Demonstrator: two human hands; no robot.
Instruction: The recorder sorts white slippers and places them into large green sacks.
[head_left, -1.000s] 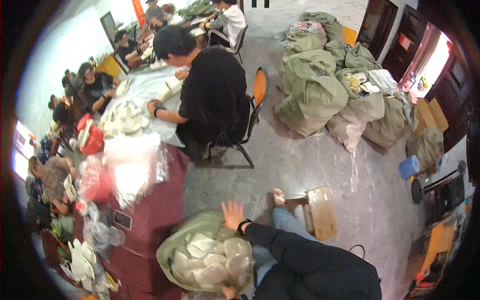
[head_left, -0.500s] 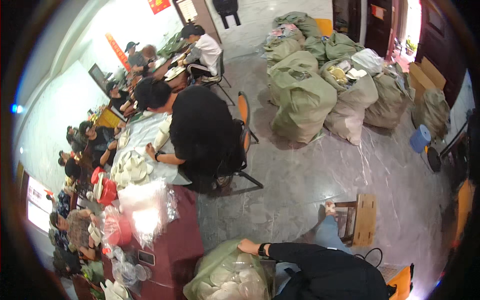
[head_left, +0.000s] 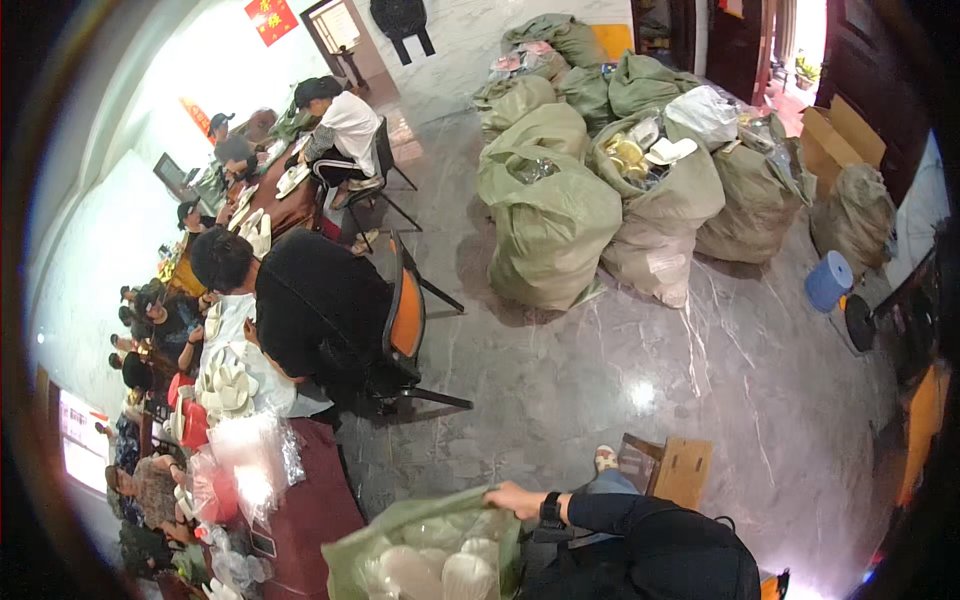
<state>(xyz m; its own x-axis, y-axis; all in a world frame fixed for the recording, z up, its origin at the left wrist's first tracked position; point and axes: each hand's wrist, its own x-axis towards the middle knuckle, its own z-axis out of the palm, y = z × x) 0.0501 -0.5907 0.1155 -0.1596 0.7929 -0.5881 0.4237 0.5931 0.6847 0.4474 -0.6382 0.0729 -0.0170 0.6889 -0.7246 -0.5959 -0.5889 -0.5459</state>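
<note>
At the bottom of the view my right hand (head_left: 515, 500), at the end of a black sleeve with a dark watch on the wrist, is closed on the rim of a green woven sack (head_left: 350, 548). The sack's mouth gapes open. Pale, rounded pieces (head_left: 468, 578), some under clear plastic, fill it; they look like slippers or shoe parts, but I cannot tell which. My left hand is out of the picture.
A dark red table (head_left: 310, 480) left of the sack bears a phone (head_left: 262, 543) and clear plastic bags (head_left: 250, 465). A person in black (head_left: 320, 310) sits beyond on an orange-backed chair (head_left: 408, 312). Several full sacks (head_left: 550, 240) stand far off; a wooden stool (head_left: 685, 468) is near my foot.
The view has swung, so the table, people and far sacks sit further left. My right hand keeps its hold on the sack's rim, and the sack's mouth shows wider.
</note>
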